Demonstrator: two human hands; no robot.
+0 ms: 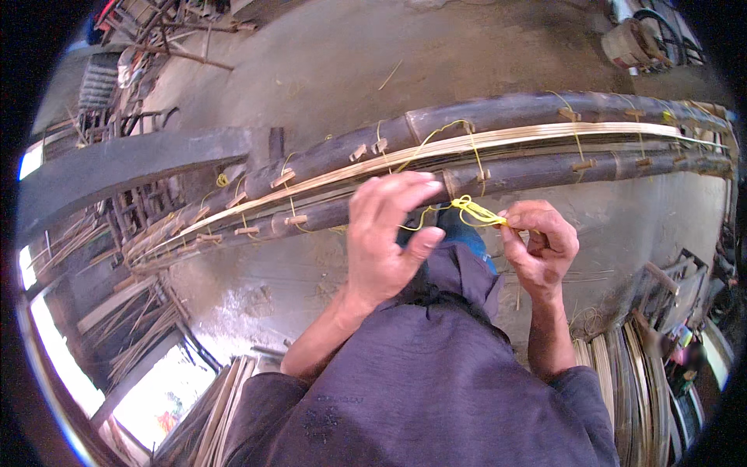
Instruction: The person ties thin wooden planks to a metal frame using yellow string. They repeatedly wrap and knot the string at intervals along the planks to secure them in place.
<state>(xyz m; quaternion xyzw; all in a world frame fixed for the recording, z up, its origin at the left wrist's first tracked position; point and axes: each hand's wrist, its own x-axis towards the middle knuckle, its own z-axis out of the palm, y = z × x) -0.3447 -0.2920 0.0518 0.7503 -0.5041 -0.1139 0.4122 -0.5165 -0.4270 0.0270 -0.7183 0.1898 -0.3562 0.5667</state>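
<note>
The right hand (pixel 541 245), toward 3 o'clock, has its grip narrowed to a pinch, thumb and fingertips holding one end of a looped bundle of thin bright-yellow cord (pixel 475 212). The bundle lies between the two hands, just below a long, dark, round bamboo pole (pixel 537 173). A single strand trails from it toward the left hand (pixel 381 241) near the centre, whose grip stands wide, thumb apart from the fingers (whether the strand touches that hand, I cannot tell).

A second dark bamboo pole (pixel 498 111) runs beyond the first, both stretching from about 9 o'clock to between 2 and 3. Pale, narrow split strips (pixel 513 138) lie lengthwise between them, with yellow ties and short light-wooden pegs (pixel 582 165) spaced along the poles.

At 6 o'clock, the wearer's dark purple-grey fabric shirt (pixel 451 389) carries small darker marks (lettering or pattern, I cannot tell). A pale round bucket (pixel 625 45) at 2 o'clock bears faint reddish markings too small to read. Long pale and brown slats (pixel 634 381) stand at 4 o'clock.
</note>
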